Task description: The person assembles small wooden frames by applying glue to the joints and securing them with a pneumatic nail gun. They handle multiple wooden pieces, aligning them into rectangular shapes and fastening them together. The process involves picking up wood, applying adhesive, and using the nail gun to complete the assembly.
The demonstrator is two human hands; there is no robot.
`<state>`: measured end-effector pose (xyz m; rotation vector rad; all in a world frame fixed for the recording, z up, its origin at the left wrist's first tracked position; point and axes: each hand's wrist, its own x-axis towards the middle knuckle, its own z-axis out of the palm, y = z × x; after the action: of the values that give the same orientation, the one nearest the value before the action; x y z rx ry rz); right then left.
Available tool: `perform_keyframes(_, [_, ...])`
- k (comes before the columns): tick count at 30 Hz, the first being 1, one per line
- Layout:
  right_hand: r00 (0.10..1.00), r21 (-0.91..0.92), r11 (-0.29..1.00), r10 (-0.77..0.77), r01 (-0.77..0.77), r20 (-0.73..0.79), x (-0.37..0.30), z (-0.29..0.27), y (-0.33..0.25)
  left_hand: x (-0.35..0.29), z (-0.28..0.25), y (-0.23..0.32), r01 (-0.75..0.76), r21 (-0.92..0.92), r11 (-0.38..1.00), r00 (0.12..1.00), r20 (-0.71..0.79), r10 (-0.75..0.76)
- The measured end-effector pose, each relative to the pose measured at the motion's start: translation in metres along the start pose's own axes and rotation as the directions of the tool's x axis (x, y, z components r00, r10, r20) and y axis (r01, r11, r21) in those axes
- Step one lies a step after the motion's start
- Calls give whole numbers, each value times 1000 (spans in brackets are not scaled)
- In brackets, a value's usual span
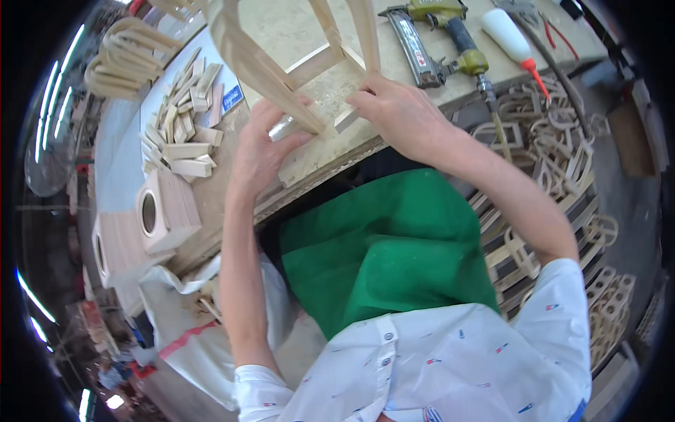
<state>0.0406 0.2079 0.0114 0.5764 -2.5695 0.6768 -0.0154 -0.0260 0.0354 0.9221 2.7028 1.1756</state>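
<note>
In the head view, I am seeing a pale wooden frame (261, 63) at the top, over the workbench (330, 151); its upper part is going out of the picture. My left hand (254, 148) is holding it by the end of the nearest leg, the thumb and fingers bending narrowly around. Something shiny is showing inside this hand, but I cannot tell what it is. My right hand (408, 116) is pinching a short wooden strip (344, 121) near another leg; whether the fingers are also pressing this leg, I cannot tell. To the left, a heap of small wood pieces (184, 126) is lying on the bench, and nearer to me a wooden box with a round hole (169, 212) is standing. To the right, a nail gun (420, 56), a white bottle with a red nozzle (506, 35) and red-handled pliers (560, 36) are lying.
</note>
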Motion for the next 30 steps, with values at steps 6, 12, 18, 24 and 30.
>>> perform_keyframes(6, [996,-16,999,-47,46,-73,0,8,20,3,24,3,45,-56,997,997,59,-41])
perform_keyframes(12, [1000,-3,1000,7,-7,21,-9,11,20,2,34,7,-40,-3,999,998,56,40])
perform_keyframes(18, [999,53,998,-25,27,-46,-4,24,22,6,35,5,-102,50,993,992,72,99])
perform_keyframes(24, [999,25,1000,0,-1,53,-2,22,23,11,37,3,-120,30,992,988,105,116])
perform_keyframes(30, [1000,74,997,-17,16,10,-2,24,23,17,35,2,-132,5,991,983,131,130])
